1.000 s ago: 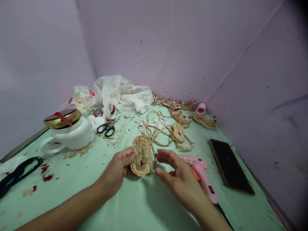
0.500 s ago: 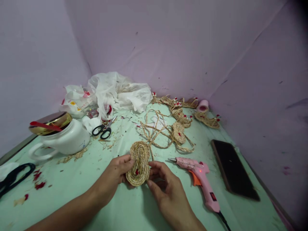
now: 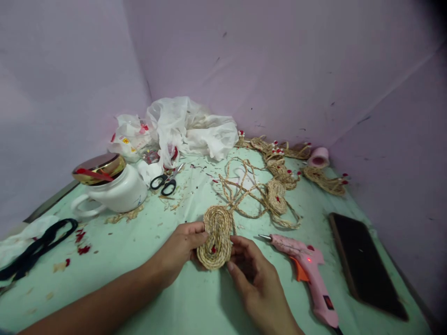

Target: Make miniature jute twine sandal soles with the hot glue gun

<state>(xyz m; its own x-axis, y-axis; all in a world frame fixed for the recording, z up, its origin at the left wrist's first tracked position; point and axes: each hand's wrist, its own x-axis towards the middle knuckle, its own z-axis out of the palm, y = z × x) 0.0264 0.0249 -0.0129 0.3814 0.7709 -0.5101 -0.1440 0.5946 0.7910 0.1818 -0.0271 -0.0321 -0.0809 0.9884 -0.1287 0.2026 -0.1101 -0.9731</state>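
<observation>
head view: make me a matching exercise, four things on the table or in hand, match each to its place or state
Things
1. pink glue gun with orange trigger
2. scissors with black looped handles
3. flat, figure-eight piece of coiled straw braid
4. dark rectangular phone

Places and states
A. gripped at its side by the left hand
B. farthest right of the four
C. small red light glowing on it
D. close beside the white mug

Right pairs: 1-C, 2-D, 3-A, 4-B

No wording is legible before you: the printed bag [image 3: 130, 133] shows red and yellow marks (too small to read), the mug [image 3: 124, 193] a blue scrawl.
</observation>
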